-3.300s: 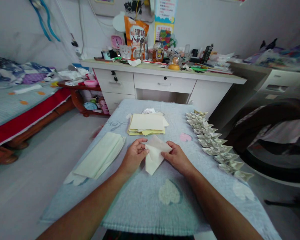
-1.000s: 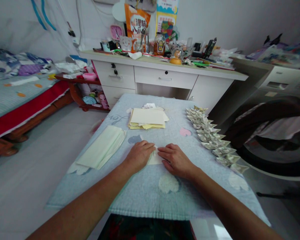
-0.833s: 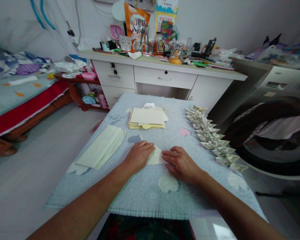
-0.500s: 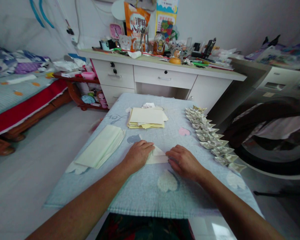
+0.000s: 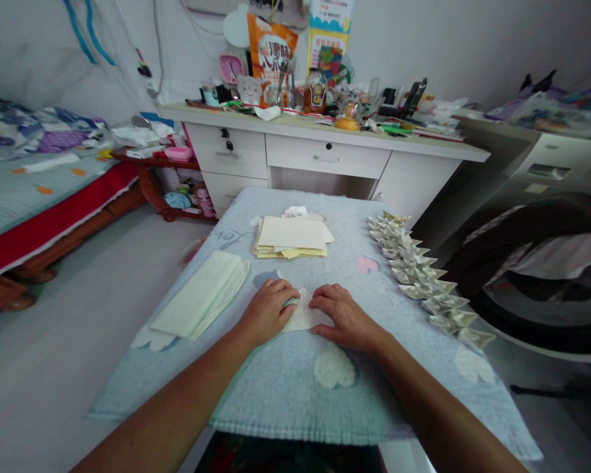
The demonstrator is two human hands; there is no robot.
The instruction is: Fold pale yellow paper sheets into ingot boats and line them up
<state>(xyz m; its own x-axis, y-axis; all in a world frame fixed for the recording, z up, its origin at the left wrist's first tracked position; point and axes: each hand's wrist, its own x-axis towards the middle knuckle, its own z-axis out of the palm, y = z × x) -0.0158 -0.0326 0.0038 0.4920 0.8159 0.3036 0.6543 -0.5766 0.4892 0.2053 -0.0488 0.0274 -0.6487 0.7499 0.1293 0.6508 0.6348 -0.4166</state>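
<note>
A small cream sheet of paper [image 5: 302, 318], partly folded with a pointed top, lies flat in front of me. My left hand [image 5: 270, 310] grips its left side, thumb below and fingers curled above. On the right side, my right hand [image 5: 345, 316] holds the paper's edge between fingers and thumb. Both hands cover parts of the sheet, so the exact folds are hard to make out. Beyond them rests a stack of cream and yellow paper [image 5: 293, 233]. Left of my left hand is a pile of pale green folded sheets [image 5: 199, 292].
Several folded paper boats [image 5: 423, 286] stand in a row along the right side of the cloth-covered table [image 5: 276, 401]. A white desk [image 5: 328, 157] crowded with jars and packets stands behind. To the right is a washing machine [image 5: 546, 164]; a bed [image 5: 44, 190] is at left.
My right hand has moved left, closer to my left hand, bringing the right part of the paper inward. The view has shifted slightly.
</note>
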